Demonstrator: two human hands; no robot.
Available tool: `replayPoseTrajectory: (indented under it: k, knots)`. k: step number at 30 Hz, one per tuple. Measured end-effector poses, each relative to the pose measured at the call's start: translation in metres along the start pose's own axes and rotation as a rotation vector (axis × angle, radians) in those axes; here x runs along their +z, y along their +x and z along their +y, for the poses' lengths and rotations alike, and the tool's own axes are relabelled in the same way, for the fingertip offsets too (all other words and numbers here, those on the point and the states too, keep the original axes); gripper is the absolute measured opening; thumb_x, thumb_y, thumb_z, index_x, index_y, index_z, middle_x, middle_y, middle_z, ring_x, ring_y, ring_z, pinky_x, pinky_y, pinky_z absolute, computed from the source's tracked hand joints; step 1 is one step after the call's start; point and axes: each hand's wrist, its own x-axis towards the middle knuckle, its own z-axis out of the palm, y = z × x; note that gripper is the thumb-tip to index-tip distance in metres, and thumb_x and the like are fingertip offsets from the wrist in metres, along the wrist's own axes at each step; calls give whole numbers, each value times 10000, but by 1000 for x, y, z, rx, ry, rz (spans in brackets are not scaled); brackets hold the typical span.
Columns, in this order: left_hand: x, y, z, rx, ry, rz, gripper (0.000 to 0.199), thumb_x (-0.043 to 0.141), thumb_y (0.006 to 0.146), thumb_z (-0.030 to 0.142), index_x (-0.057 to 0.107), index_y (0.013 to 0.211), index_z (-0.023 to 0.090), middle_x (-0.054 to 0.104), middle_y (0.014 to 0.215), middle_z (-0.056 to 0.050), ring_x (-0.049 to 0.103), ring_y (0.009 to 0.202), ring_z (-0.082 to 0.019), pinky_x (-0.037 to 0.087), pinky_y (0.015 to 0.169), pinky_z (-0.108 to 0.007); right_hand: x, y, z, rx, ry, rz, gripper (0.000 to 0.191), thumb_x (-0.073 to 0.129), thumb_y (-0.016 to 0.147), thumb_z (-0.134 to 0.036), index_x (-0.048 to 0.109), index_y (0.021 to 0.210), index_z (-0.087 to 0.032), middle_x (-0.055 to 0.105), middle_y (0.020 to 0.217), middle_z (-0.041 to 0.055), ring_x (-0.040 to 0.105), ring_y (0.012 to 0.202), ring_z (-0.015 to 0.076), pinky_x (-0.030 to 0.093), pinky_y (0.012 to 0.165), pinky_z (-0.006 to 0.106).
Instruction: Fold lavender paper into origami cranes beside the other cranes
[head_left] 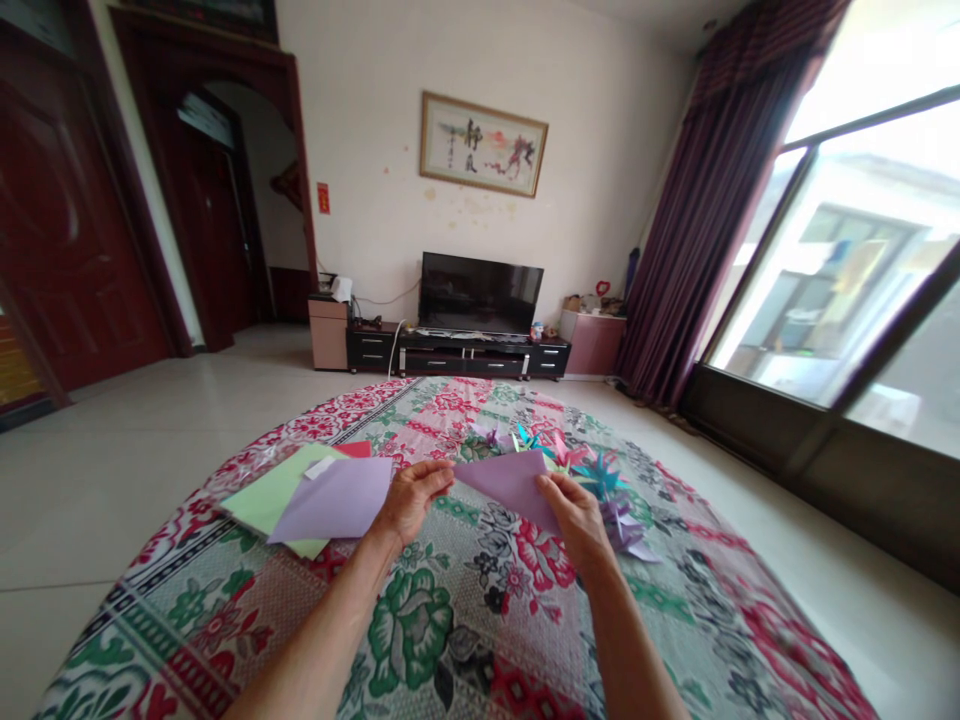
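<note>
Between my two hands, a folded piece of purple paper (510, 480) is held up over the table. It looks like a triangle, with a narrow point at its left end. My left hand (416, 495) pinches that point between thumb and fingers. At the wider right end, my right hand (574, 505) grips the paper's edge, thumb on top. Just left of my left hand lies a flat purple sheet (337, 500) on top of light green sheets (262, 490). A red sheet (356, 450) peeks out behind them.
Several folded paper figures lie beyond my right hand, among them a teal one (602, 476) and a purple one (624, 528). A flowered cloth (420, 620) covers the round table. Farther off, a television (480, 293) stands on a low black cabinet (465, 360).
</note>
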Motion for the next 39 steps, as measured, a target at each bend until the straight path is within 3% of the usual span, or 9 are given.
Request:
replayPoseTrajectory:
  k: [9,31,36,39]
  knots:
    - [-1,0,1,0,15,-7,257,811,500,211,708,723,135,674,615,-10,598,579,-81,478,596,-175,-2,1,2,-23,-37,9,522,672,547,-603,688,776,-135,606,574,15,481,484,118,320,423,210]
    - [-4,0,-2,-14,29,22,227,799,503,223,700,686,133,668,601,-11,589,571,-83,464,589,-178,1,-2,-3,-21,-27,-10,487,677,551,-587,680,738,-137,596,560,16,464,464,111,309,419,210]
    - [-7,1,-5,-12,111,5,225,772,534,255,688,704,135,655,626,-3,569,586,-86,448,609,-194,0,-2,-2,-10,-44,-20,480,670,565,-573,678,757,-133,595,566,17,461,459,108,313,421,210]
    - [-9,0,-5,30,301,-26,194,721,596,287,671,711,138,615,595,18,520,555,-74,412,572,-185,-1,-1,-2,-32,-93,-26,480,654,579,-577,674,758,-132,587,569,20,453,465,108,300,415,208]
